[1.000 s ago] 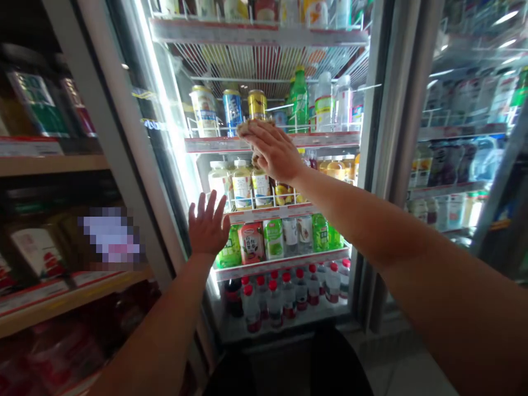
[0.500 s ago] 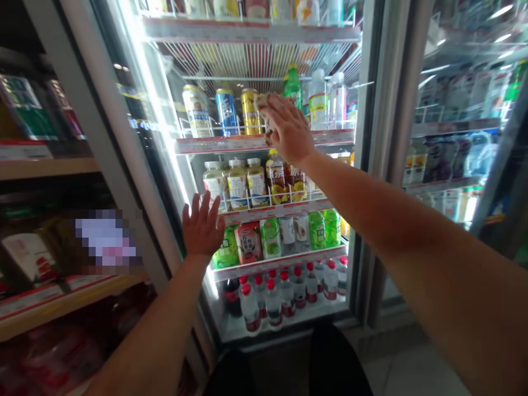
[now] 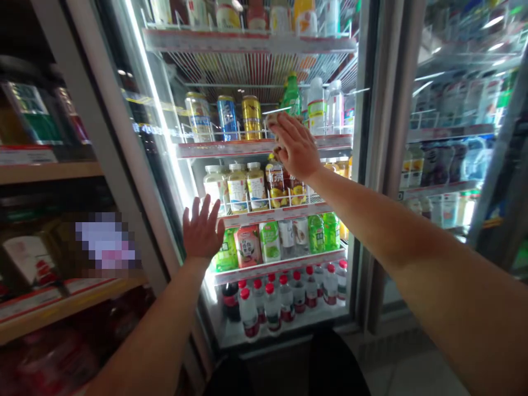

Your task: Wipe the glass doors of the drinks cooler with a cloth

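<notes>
My right hand (image 3: pixel 296 146) presses a crumpled, brownish patterned cloth (image 3: pixel 271 119) flat against the glass door of a lit drinks fridge. Its fingers point up and left, and most of the cloth is hidden beneath the palm. Lower and to the left, my left hand (image 3: pixel 202 231) is spread with its fingers up, palm toward the same glass near the left door edge; it holds nothing. Behind the glass by the right hand stand a gold can (image 3: pixel 251 116) and a green bottle (image 3: pixel 292 94). Bottles of tea drink (image 3: pixel 237 190) show between the two hands.
Red-capped water bottles (image 3: pixel 270 308) fill the fridge's bottom shelf. A metal door frame (image 3: pixel 388 165) rises at the right, with another drinks fridge beyond it. On the left, a shelf (image 3: pixel 49 171) of packaged goods stands close by. My dark-clothed legs (image 3: pixel 334 360) show below.
My right hand and the cloth have slid slightly down and to the right over the glass. My left hand has stayed in place. The view has tilted a little.
</notes>
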A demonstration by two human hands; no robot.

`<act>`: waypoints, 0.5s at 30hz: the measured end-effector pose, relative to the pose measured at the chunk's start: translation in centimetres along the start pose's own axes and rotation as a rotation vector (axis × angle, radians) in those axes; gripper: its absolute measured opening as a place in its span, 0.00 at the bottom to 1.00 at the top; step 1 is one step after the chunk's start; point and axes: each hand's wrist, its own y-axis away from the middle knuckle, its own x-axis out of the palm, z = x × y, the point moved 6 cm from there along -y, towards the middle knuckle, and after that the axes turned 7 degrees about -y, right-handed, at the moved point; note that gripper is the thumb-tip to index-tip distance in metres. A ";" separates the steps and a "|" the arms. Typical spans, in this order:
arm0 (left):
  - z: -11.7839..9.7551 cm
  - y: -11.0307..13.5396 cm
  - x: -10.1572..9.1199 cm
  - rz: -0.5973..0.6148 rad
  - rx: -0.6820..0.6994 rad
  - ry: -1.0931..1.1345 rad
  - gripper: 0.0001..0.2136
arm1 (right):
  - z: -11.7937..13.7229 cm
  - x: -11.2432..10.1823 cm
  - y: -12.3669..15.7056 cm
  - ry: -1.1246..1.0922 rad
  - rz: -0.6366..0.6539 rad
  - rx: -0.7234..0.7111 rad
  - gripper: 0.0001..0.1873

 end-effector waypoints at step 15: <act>-0.1 0.0 0.0 -0.012 0.038 -0.044 0.29 | -0.4 -0.1 0.3 -0.017 0.005 0.006 0.35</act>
